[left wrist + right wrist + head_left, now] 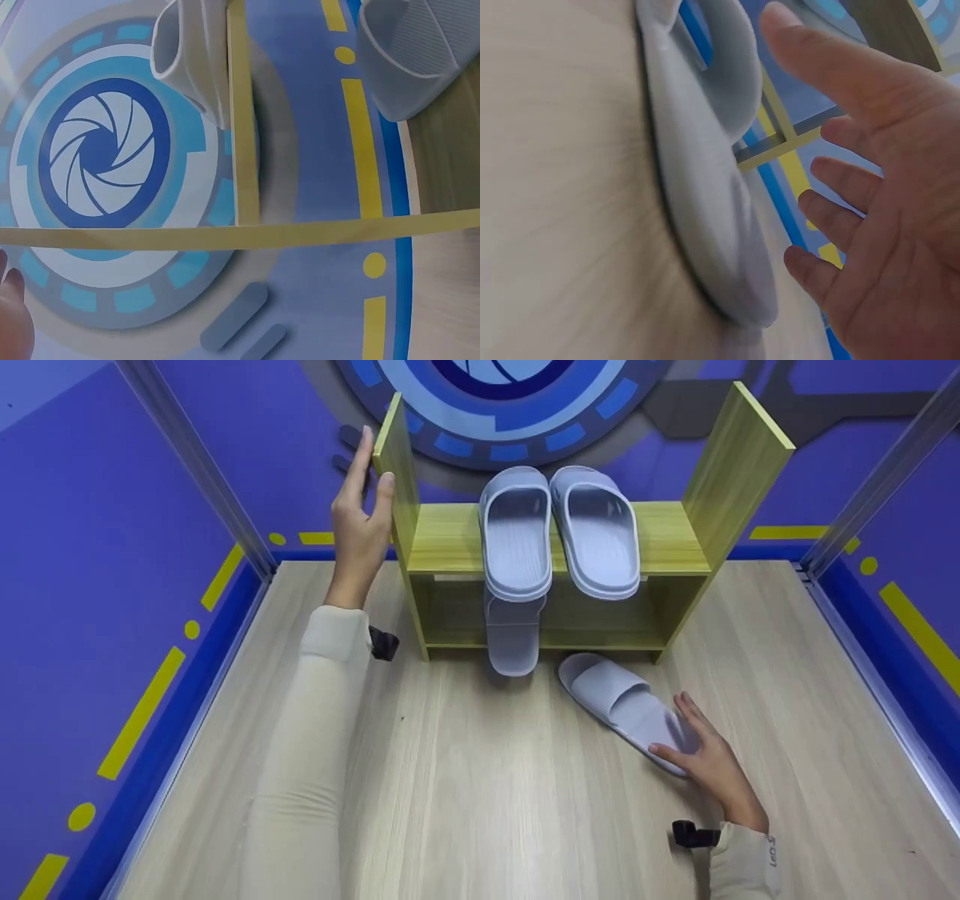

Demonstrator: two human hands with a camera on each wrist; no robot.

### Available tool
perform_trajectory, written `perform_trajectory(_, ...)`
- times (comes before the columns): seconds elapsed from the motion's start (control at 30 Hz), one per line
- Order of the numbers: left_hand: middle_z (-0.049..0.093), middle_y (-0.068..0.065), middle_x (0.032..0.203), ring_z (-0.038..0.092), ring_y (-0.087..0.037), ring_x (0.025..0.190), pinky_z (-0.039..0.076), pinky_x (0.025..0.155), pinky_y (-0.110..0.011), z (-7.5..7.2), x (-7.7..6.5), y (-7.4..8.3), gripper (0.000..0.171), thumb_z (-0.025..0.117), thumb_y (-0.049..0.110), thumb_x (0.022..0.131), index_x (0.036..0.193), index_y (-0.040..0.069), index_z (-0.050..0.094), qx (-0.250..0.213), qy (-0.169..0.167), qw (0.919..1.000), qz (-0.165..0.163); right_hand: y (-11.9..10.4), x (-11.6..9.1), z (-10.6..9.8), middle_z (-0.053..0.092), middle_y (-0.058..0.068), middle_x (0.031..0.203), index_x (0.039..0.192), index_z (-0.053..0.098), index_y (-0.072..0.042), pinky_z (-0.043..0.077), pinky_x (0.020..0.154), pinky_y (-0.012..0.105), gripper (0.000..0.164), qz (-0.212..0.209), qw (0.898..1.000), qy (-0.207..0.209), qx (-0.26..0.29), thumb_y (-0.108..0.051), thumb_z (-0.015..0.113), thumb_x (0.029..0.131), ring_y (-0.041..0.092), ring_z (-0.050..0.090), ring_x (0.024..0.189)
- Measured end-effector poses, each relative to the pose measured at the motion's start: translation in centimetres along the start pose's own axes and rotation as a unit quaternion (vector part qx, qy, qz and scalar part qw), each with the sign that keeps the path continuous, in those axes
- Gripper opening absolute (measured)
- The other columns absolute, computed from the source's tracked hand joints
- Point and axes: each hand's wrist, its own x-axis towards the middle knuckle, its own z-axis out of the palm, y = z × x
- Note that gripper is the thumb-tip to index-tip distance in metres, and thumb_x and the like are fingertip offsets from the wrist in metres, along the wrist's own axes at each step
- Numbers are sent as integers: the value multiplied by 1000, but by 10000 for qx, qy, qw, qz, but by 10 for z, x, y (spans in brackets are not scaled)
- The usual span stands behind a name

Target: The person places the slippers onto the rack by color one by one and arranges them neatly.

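Note:
My left hand (pixel 360 521) is beside the left side panel (pixel 397 465) of a small wooden shoe rack, fingers straight and thumb tip right at the panel. On the floor in front of the rack, a grey slide slipper (pixel 645 716) lies at an angle, toe towards the rack. Over its heel end hovers my right hand (pixel 716 765), fingers spread, with nothing held; the right wrist view shows a gap between fingers and slipper (pixel 705 195). Two pale grey clogs (pixel 517 544) sit side by side on the upper shelf. Another slide slipper (pixel 514 641) juts from the lower shelf, its toe part hidden.
A blue patterned wall (pixel 255 457) stands close behind the rack. More blue walls with metal edging flank the wood-look floor (pixel 465 780). The rack's right side panel (pixel 739 472) rises above the upper shelf (pixel 660 536).

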Motion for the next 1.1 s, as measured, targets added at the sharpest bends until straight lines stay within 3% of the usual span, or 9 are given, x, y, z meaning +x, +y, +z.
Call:
perform_trajectory(0.17, 37, -7, 154, 34, -10, 142, 29, 114, -21, 2, 8, -22, 48, 49, 14, 101, 147, 5, 38, -133, 38, 9998, 120, 5, -3, 5, 9, 19, 161, 154, 15, -6, 13, 115, 59, 104, 54, 9999, -76, -89, -29, 81, 76, 43, 8, 146)
perform_trajectory(0.27, 42, -8, 150, 39, -10, 139, 32, 113, -23, 1, 12, -34, 44, 51, 12, 99, 142, 4, 46, -190, 131, 9989, 401, 7, -4, 7, 9, 22, 160, 154, 15, -4, 13, 114, 60, 107, 52, 9997, -67, -210, -29, 82, 75, 44, 8, 146)
perform_trajectory(0.37, 47, -9, 147, 44, -11, 136, 35, 111, -24, 0, 14, -39, 41, 53, 11, 98, 138, 3, 51, -113, 181, 9974, 692, 10, -4, 7, 9, 25, 159, 153, 15, -1, 12, 115, 61, 107, 46, 9994, -63, -346, -29, 82, 74, 47, 8, 145)
perform_trajectory(0.5, 48, -10, 146, 46, -10, 134, 37, 110, -26, 0, 15, -40, 41, 53, 13, 98, 137, 2, 52, -141, 109, 9965, 817, 15, -8, 7, 6, 25, 159, 153, 11, 0, 12, 115, 60, 109, 208, 9987, -197, -416, -33, 81, 76, 47, 7, 145)
perform_trajectory(0.7, 51, -8, 144, 49, -11, 131, 43, 105, -27, 0, 14, -43, 40, 55, 12, 96, 135, 4, 54, -396, 207, 9963, 733, 16, -12, 6, 9, 28, 158, 153, 11, 2, 12, 115, 61, 108, 452, 9969, -406, -498, -39, 78, 78, 48, 9, 144)
perform_trajectory(0.9, 52, -9, 143, 52, -12, 128, 46, 102, -27, 1, 17, -44, 39, 55, 9, 95, 134, 2, 55, -454, 251, 9968, 604, 11, -12, 3, 19, 33, 153, 148, 22, 10, 18, 113, 60, 103, 245, 9963, -277, -780, -36, 80, 76, 51, 18, 141)
perform_trajectory(1.1, 49, -11, 145, 50, -13, 131, 42, 106, -28, 2, 17, -43, 39, 53, 9, 96, 134, -1, 54, -526, 233, 9967, 578, 6, -9, 1, 20, 33, 153, 147, 23, 11, 19, 112, 61, 105, 263, 9939, -328, -1019, -37, 81, 74, 51, 19, 140)
